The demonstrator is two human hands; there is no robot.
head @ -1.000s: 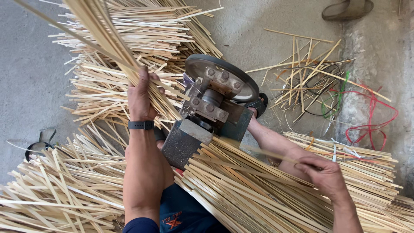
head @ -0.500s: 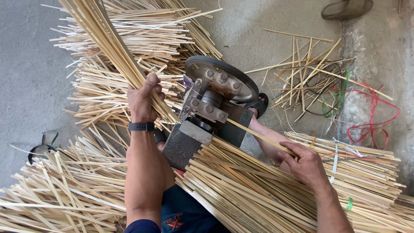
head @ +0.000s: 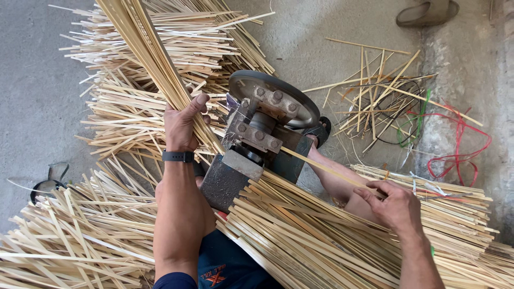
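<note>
The left hand (head: 183, 124) is wrapped tight around a bundle of bamboo strips (head: 143, 51) that slants from the top edge at about 11 o'clock down toward the middle of the frame. The thumb lies over the front of the bundle, and a dark wristband (head: 178, 156) sits just below the hand. The lower end of the bundle meets the entry side of a small grey metal machine (head: 256, 144), which stands on the floor at the centre; its round flat wheel (head: 274, 96) with several bolts lies at its 1 o'clock side.

The right hand (head: 393, 206) is at about 4 o'clock from the machine. Its fingers are pinched narrow on a single thin strip (head: 321, 167) that runs out of the machine's far side, slanting down to the right. The hand rests over a large heap of long strips (head: 310, 241) that spreads from the machine toward 5 o'clock.

Another loose heap of pale strips (head: 69, 235) fills the lower left at 8 o'clock, and a further pile (head: 134, 123) lies behind the left hand at 10 o'clock. A few scattered sticks (head: 375, 91) lie on the concrete floor (head: 32, 80) at 2 o'clock, beside red and green cords (head: 455, 139). A sandal (head: 428, 12) shows at the top edge, near 1 o'clock.
</note>
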